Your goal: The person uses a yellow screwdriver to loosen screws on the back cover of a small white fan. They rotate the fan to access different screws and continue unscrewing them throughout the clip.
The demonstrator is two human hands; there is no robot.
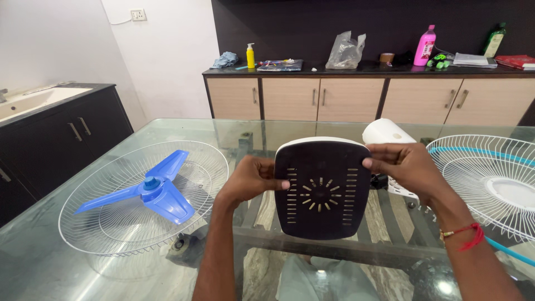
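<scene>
Both hands grip the dark vented fan cover (323,189) above the glass table (83,262), left hand (251,178) and right hand (404,167) at opposite edges; holding it level seems wise

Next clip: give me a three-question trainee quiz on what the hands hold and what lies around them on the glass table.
1. True or false: both hands grip the dark vented cover.
2. What rests inside the white wire guard to the person's left?
A. a pink bottle
B. a blue fan blade
C. a roll of tape
3. Fill in: the right hand wears a ____ thread at the wrist.

Key
1. True: the left hand holds its left edge, the right hand its upper right edge.
2. B, the blue fan blade.
3. Red.
</scene>
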